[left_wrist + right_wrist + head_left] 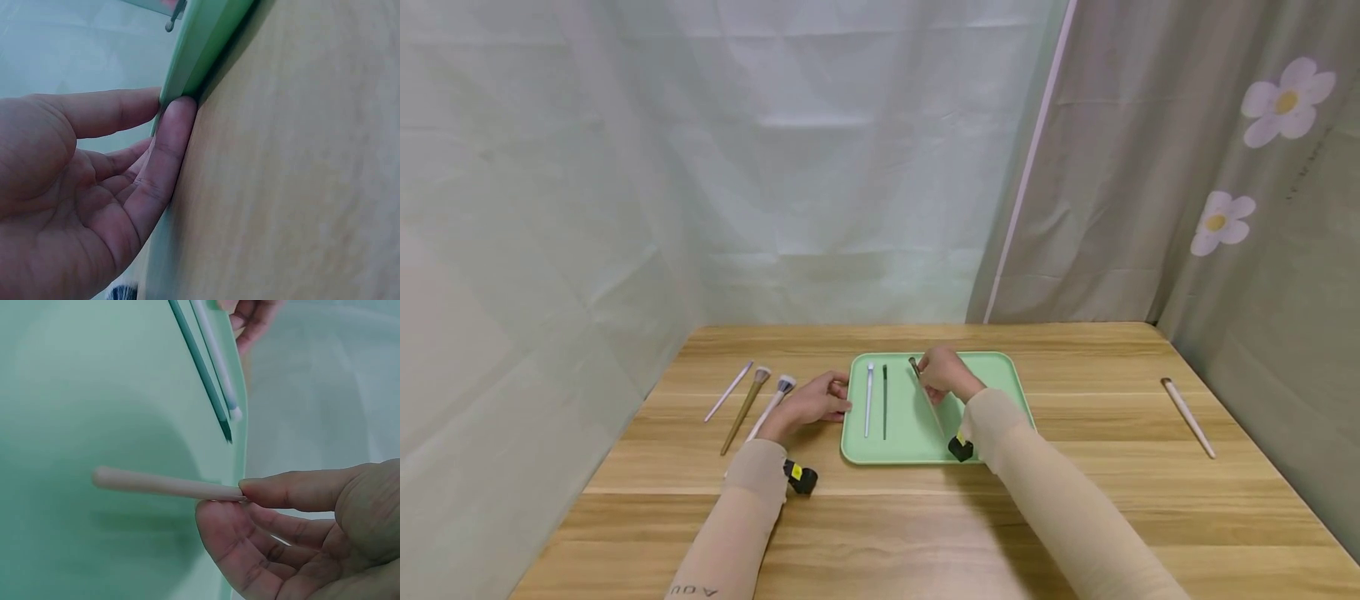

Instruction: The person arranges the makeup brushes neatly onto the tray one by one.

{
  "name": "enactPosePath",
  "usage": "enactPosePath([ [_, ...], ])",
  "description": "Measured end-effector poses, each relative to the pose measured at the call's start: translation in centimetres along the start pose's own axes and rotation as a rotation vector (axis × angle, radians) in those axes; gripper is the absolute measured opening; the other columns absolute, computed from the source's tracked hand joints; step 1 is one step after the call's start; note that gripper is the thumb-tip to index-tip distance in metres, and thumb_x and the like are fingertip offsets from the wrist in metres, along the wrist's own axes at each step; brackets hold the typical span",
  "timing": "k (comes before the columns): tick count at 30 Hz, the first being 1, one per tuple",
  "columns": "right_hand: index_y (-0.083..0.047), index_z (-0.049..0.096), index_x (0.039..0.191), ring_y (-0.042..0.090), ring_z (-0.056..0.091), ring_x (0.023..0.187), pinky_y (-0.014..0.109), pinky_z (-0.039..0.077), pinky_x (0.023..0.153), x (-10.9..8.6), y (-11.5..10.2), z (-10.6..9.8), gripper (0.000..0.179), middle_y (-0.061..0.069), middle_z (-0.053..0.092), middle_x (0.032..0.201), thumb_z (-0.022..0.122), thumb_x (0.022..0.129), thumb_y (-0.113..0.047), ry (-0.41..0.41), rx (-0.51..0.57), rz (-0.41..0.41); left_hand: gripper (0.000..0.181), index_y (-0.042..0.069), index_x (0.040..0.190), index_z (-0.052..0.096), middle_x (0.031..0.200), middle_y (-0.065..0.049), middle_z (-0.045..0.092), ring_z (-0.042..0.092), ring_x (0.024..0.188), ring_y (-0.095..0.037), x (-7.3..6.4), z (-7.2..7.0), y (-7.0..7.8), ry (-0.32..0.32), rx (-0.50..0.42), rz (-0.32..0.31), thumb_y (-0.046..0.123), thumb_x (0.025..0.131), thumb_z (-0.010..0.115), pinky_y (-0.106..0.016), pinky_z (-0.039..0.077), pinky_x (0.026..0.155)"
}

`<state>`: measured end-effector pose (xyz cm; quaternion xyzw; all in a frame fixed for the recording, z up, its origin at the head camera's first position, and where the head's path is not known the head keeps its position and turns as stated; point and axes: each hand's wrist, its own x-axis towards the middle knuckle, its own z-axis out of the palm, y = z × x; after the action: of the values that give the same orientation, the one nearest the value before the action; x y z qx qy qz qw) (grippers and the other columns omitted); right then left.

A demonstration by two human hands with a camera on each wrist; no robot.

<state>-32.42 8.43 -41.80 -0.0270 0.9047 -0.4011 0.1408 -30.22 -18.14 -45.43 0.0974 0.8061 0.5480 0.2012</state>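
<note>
A green tray [1000,375] lies mid-table. Over it my right hand [928,379] pinches a beige-handled brush [936,417] between thumb and forefinger; in the right wrist view the right hand [240,494] holds the brush's handle [156,483] just above the tray floor [94,394]. A white brush [868,400] and a dark green brush [884,400] lie side by side in the tray's left part. My left hand [838,398] rests on the table, and the straight fingers of the left hand [169,106] touch the tray's left rim [200,44].
Three brushes lie left of the tray: a thin pale one [727,392], a brown-handled one [745,408] and a white-handled one [771,404]. Another pale brush [1187,415] lies far right on the wooden table [880,517]. Curtains close off the back and sides.
</note>
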Motion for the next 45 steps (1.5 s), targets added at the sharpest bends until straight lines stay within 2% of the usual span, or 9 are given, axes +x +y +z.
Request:
enactPosePath([
  [6,0.013,0.067,0.124,0.016,0.06,0.048,0.032,0.061,0.054,-0.1,-0.4,0.7,0.035,0.017,0.068,0.076,0.06,0.089,0.014,-0.008,0.013,-0.019,0.055,-0.011,0.148,0.036,0.113,-0.017,0.05,0.059,0.094,-0.02,-0.1,0.0,0.0,-0.008,0.008,0.003,-0.002,0.1,0.062,-0.03,0.06,0.082],
  [12,0.014,0.07,0.118,0.017,0.061,0.048,0.032,0.06,0.052,0.0,-0.7,1.3,0.031,0.018,0.068,0.072,0.06,0.089,0.016,-0.01,0.024,-0.033,0.056,-0.011,0.149,0.035,0.112,-0.016,0.05,0.06,0.094,-0.02,-0.1,-0.1,-0.2,-0.013,0.017,0.009,-0.001,0.101,0.062,-0.031,0.059,0.083],
  [23,0.008,0.07,0.086,0.016,0.057,0.044,0.028,0.056,0.045,0.8,-0.9,2.6,0.014,0.012,0.062,0.063,0.059,0.092,0.014,0.025,-0.064,0.006,0.057,-0.012,0.149,0.033,0.112,-0.015,0.049,0.059,0.093,-0.019,0.0,-0.1,-0.2,-0.019,0.006,0.011,-0.001,0.101,0.061,-0.031,0.059,0.082],
  [26,0.001,0.064,0.072,0.014,0.055,0.043,0.027,0.053,0.044,0.9,-1.2,2.8,0.025,0.007,0.055,0.058,0.059,0.094,0.012,0.026,-0.099,0.03,0.058,-0.012,0.15,0.032,0.11,-0.014,0.048,0.058,0.091,-0.018,0.1,-0.1,-0.2,-0.026,-0.012,0.015,-0.002,0.101,0.061,-0.03,0.059,0.08],
  [30,-0.013,0.042,0.055,0.015,0.053,0.043,0.026,0.052,0.044,0.9,-1.4,3.1,0.049,0.002,0.041,0.052,0.06,0.094,0.011,0.034,-0.133,0.054,0.059,-0.014,0.149,0.031,0.11,-0.015,0.048,0.057,0.09,-0.018,0.1,-0.1,-0.2,-0.029,-0.027,0.02,-0.003,0.1,0.061,-0.029,0.059,0.079],
  [32,-0.015,0.036,0.054,0.016,0.053,0.042,0.027,0.052,0.044,0.8,-1.5,3.2,0.054,0.002,0.04,0.05,0.061,0.095,0.011,0.041,-0.129,0.054,0.059,-0.014,0.149,0.031,0.11,-0.016,0.048,0.057,0.09,-0.018,0.1,-0.1,-0.2,-0.026,-0.027,0.019,-0.003,0.1,0.061,-0.03,0.059,0.079],
  [35,-0.013,0.039,0.054,0.017,0.056,0.042,0.028,0.056,0.046,0.8,-1.5,3.3,0.053,0.005,0.046,0.05,0.066,0.095,0.009,0.045,-0.1,0.042,0.058,-0.013,0.149,0.032,0.11,-0.015,0.047,0.057,0.09,-0.018,0.1,-0.1,-0.2,-0.02,-0.025,0.013,-0.003,0.1,0.061,-0.029,0.059,0.079],
  [39,-0.005,0.051,0.06,0.018,0.061,0.043,0.03,0.059,0.049,0.8,-1.4,3.4,0.041,0.011,0.057,0.055,0.071,0.093,0.008,0.047,-0.033,0.029,0.056,-0.012,0.148,0.033,0.109,-0.014,0.047,0.057,0.09,-0.018,0.0,-0.1,-0.1,-0.014,-0.017,0.008,-0.003,0.1,0.061,-0.029,0.059,0.079],
  [45,0.005,0.063,0.071,0.02,0.065,0.045,0.031,0.06,0.052,0.8,-1.3,3.4,0.023,0.016,0.064,0.061,0.073,0.091,0.009,0.054,0.031,0.04,0.057,-0.011,0.149,0.033,0.11,-0.015,0.049,0.058,0.091,-0.019,0.0,0.0,0.0,-0.01,-0.018,0.001,-0.003,0.1,0.061,-0.029,0.059,0.08],
])
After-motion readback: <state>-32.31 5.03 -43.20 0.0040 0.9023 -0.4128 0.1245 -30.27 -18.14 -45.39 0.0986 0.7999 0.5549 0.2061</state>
